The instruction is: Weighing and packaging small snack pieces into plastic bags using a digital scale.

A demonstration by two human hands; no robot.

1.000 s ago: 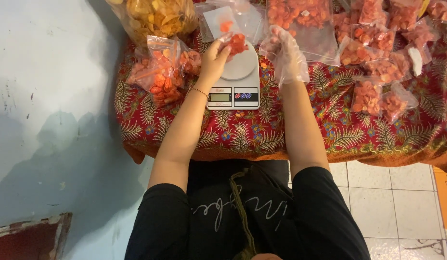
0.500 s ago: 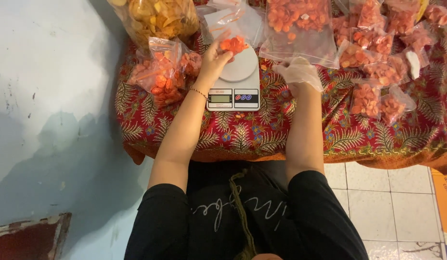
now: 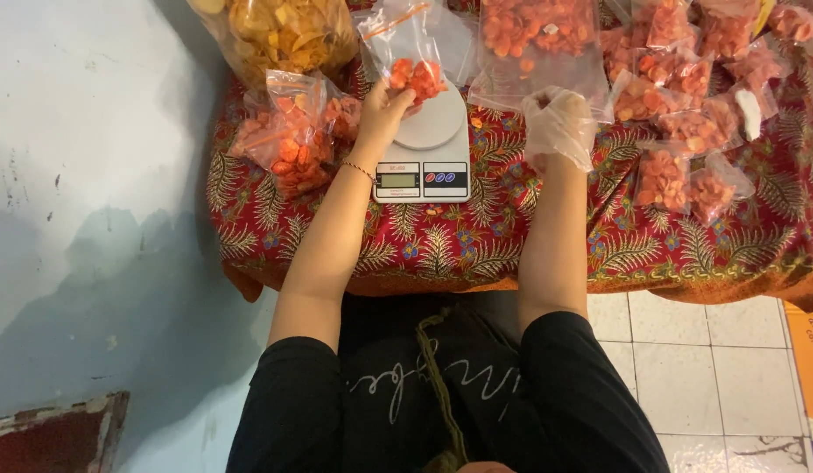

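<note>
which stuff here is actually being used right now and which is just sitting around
In use:
left hand holding a small clear bag of orange-red snack pieces over the kitchen scale
gloved right hand by the large open bag of orange-red pieces

Lying about:
bag of yellow chips
filled small bags at left
filled small bags at right
patterned red cloth

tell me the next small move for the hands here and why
Probably lower the small bag onto the scale: the left hand holds it just above the round plate, while the gloved right hand rests near the big bag.
</note>
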